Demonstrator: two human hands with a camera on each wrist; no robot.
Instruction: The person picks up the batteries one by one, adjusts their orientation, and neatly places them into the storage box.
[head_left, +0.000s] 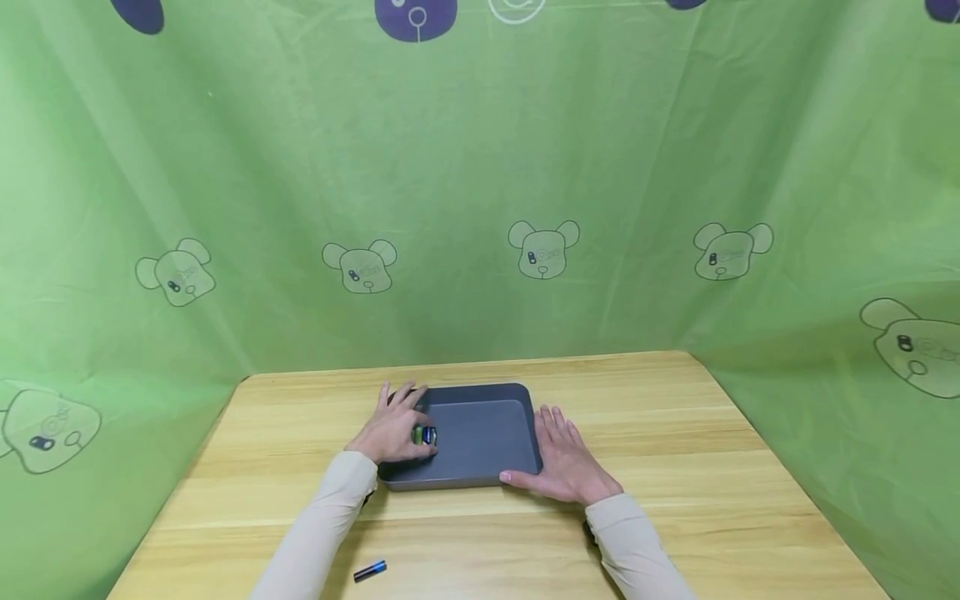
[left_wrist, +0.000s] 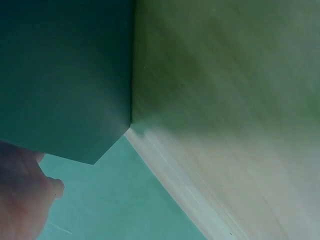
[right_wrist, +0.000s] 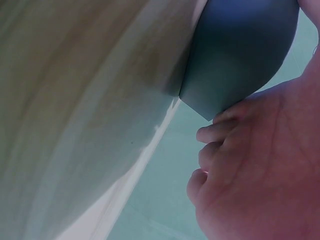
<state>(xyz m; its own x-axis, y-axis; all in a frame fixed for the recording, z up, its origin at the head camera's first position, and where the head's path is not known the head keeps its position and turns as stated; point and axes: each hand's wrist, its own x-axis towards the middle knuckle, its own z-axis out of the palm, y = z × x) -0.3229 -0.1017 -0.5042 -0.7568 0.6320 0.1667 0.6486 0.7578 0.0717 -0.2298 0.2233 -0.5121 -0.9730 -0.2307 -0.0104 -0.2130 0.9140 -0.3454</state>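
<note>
A dark grey rectangular tray (head_left: 480,433) lies on the wooden table. Over its left end is my left hand (head_left: 393,429), its thumb and index finger curled about small green and blue batteries (head_left: 429,436) inside the tray. The other fingers spread over the far left rim. How many batteries there are is hidden. Against the tray's right wall rests my right hand (head_left: 564,462), fingers straight and thumb on the near right corner. In the right wrist view, the right hand (right_wrist: 255,165) touches the tray's outer wall (right_wrist: 240,50). The left wrist view shows mostly the tray's wall (left_wrist: 70,80).
A single dark and blue battery (head_left: 370,571) lies on the table near the front, in front of the tray and beside the left sleeve. Green curtains (head_left: 465,167) with printed bear heads stand behind and at both sides of the wooden table (head_left: 675,467).
</note>
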